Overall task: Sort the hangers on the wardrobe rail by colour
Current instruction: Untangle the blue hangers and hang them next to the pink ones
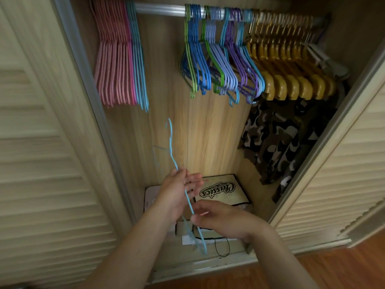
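Hangers fill your wardrobe rail (160,9) in colour bands: pink hangers (113,59) pressed tight at the far left, a few light blue hangers (139,65) just beside them, then a bare stretch of rail. Past that gap hangs a mixed cluster (220,59) of blue, green, lilac, purple and pale blue, tangled at the lower ends, and right of it a row of thick yellow-brown hangers (289,65) that runs to the rail's right end.

You hold one thin light blue hanger (174,159) off the rail, well below it and low in the opening. It is slim and wire-like, seen nearly edge-on, its hook pointing up toward the pink group and its lower end blurred near the wardrobe's bottom edge. Your left hand (177,195) has its fingers stretched out almost straight with the hanger's arm crossing in front of them; whether it actually grips the hanger you cannot tell. Your right hand (220,220) sits lower, fingers loosely bent, thumb and fingertips pinching the hanger's lower part.

Behind your hands a bag printed "Classics" (218,190) lies on the wardrobe floor, and a camouflage garment (279,142) hangs under the yellow-brown row
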Demonstrator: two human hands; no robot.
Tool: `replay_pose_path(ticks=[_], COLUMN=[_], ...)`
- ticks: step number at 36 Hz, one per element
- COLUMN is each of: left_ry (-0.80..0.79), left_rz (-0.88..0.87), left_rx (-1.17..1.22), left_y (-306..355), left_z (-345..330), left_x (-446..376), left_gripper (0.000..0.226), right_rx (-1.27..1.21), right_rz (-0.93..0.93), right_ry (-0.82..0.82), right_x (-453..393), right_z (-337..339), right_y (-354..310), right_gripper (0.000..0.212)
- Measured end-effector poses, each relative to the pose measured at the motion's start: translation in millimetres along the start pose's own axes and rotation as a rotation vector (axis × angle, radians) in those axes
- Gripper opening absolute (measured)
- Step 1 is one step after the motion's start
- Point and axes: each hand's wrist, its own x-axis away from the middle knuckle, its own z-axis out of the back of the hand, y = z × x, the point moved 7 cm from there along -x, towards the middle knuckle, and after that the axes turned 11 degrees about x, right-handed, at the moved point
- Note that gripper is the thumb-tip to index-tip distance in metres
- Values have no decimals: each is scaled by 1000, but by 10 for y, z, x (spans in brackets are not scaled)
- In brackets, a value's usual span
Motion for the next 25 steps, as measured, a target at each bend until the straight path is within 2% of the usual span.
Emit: replay_pose_path(ticks=[2, 8, 12, 17, 20, 23, 25], left_ry=[20, 48, 54, 41, -26, -105, -103], left_rz=[-49, -63, -25, 41, 50, 48, -69], left_rx=[1, 108, 195, 248, 100, -215, -480], left_y=[102, 273, 300, 294, 319, 345, 464], left_z=[-70, -254, -316, -341, -337, -338, -309], left_x=[-22, -52, -80, -91, -90, -27, 8], left_gripper=[29, 28, 29, 30, 20, 11, 6], right_rx=[-42, -121, -90, -65, -118, -217, -238], right_rz=[23, 86, 111, 121, 130, 124, 125], right_ry=[-5, 68, 205, 247, 278, 337, 376], right_x=[0, -5, -7, -35, -33, 6, 32], right_z=[5, 11, 68, 17, 10, 104, 211], right_y=[4, -7, -83, -91, -87, -89, -105], right_gripper=[32, 11, 14, 14, 16, 18, 18])
